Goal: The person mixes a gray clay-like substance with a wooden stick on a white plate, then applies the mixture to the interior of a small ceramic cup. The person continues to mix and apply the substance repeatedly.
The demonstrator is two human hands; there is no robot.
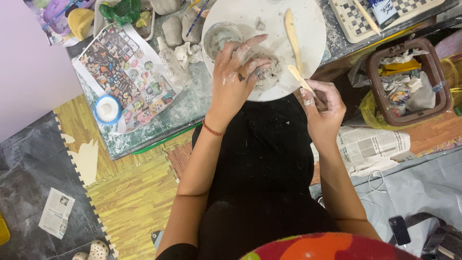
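A brown basket point(409, 82) full of scraps stands beside the table. A checkered board point(358, 21) lies on top. A white tub point(107, 109) sits on a colourful picture sheet point(125, 72). Newspaper point(57, 213) and a black phone point(399, 230) lie on the floor.

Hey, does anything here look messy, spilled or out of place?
Yes. A sheet of newspaper lies loose on the floor mats, away from the table. The left hand, pressing the clay lump, is smeared with clay.
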